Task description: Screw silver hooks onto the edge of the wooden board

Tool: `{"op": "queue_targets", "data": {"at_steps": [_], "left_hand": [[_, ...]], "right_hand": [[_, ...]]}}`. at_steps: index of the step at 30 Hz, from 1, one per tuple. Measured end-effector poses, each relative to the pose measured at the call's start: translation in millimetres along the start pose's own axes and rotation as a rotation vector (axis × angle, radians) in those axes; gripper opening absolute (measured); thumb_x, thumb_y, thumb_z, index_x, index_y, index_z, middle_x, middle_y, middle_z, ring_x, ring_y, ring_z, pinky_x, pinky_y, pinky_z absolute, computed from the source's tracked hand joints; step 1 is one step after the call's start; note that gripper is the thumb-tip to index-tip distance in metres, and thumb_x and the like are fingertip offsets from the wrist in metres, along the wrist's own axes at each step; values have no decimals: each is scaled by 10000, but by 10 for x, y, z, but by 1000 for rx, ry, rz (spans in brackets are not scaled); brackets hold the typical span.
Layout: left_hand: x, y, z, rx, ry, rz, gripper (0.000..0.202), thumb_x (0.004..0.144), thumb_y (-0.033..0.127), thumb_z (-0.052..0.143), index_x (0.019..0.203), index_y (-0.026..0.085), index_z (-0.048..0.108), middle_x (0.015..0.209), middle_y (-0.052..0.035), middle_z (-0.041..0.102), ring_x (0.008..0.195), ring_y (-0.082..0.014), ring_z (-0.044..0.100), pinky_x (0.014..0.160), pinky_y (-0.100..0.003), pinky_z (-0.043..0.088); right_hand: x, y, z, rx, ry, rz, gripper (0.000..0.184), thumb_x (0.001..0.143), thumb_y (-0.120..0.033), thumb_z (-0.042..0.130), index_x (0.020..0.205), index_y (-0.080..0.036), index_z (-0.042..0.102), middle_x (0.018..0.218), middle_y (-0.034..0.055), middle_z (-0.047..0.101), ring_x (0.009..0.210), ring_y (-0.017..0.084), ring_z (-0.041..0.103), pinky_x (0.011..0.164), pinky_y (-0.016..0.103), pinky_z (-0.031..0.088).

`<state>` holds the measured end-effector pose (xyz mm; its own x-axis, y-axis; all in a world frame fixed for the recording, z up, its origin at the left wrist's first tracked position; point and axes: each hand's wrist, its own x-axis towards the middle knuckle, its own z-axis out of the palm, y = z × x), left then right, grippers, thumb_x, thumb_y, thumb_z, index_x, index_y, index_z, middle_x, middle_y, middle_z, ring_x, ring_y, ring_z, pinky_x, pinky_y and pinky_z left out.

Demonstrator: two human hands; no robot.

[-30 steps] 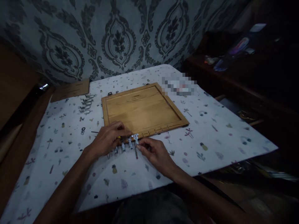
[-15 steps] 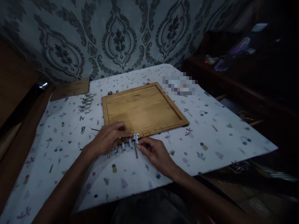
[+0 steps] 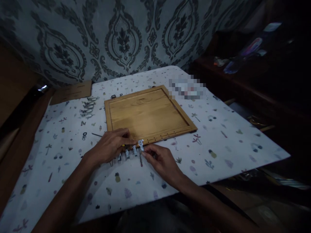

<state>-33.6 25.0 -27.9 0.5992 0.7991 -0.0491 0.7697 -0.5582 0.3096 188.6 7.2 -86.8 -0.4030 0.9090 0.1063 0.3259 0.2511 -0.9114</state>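
left hand curled at near rim of wooden tray, its grip cannot be told, right hand pinching end metal hook of row, patterned desk

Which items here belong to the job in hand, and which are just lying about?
In hand:
framed wooden board
row of metal clips at its near edge
left hand and right hand, both at that row

Lying about, untouched:
pile of metal hooks
cardboard piece
thin dark rod
clutter on the dark shelf
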Motion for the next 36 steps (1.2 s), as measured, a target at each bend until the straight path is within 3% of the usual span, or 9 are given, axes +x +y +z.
{"op": "queue_targets", "data": {"at_steps": [14,23,36], "left_hand": [[14,-7,10,4,8,31,469,877,50,456,1199,341,636,980,-7,614,878,-160,586,700,-249,433],[23,-2,12,-20,2,33,421,924,110,466,1226,360,618,1016,-22,615,914,-161,587,768,-259,456],[19,-26,28,-21,43,72,376,955,161,440,1241,344,603,989,-29,610,887,-164,573,710,-267,460]], "right_hand": [[-24,-6,0,-60,22,-29,115,881,-244,577,807,-196,651,730,13,691,651,153,628,619,261,467],[-39,2,4,-71,33,-80,124,901,-217,566,799,-191,631,731,13,678,652,146,623,604,242,453],[-48,-14,-17,-32,50,-84,159,932,-231,533,813,-192,632,739,14,669,660,136,616,617,246,459]]}}
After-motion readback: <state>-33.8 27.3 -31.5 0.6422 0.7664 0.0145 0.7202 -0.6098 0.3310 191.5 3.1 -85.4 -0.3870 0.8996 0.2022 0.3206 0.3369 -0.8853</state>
